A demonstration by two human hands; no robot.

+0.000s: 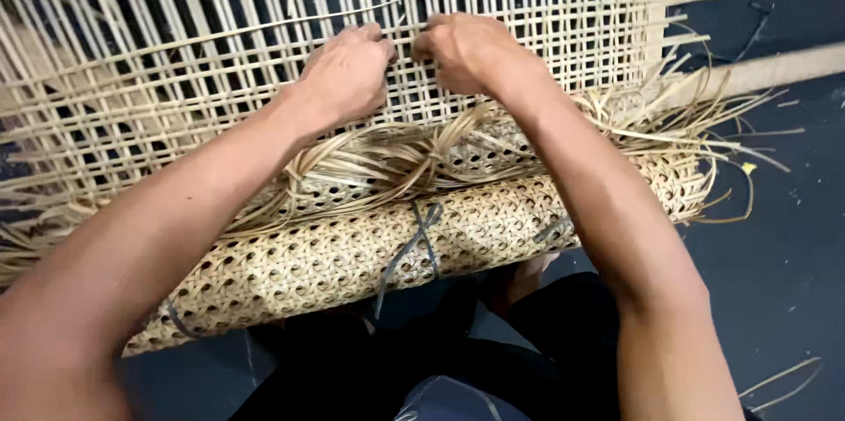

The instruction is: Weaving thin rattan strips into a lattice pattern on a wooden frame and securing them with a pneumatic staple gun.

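Both hands, left point(348, 69) and right point(458, 50), pinch cane strands point(264, 27) on the open weave point(546, 34), apparently the same one, above the roll point(352, 254).

— Do you see any package, label, sign or screen here?

— No, I see none of them.
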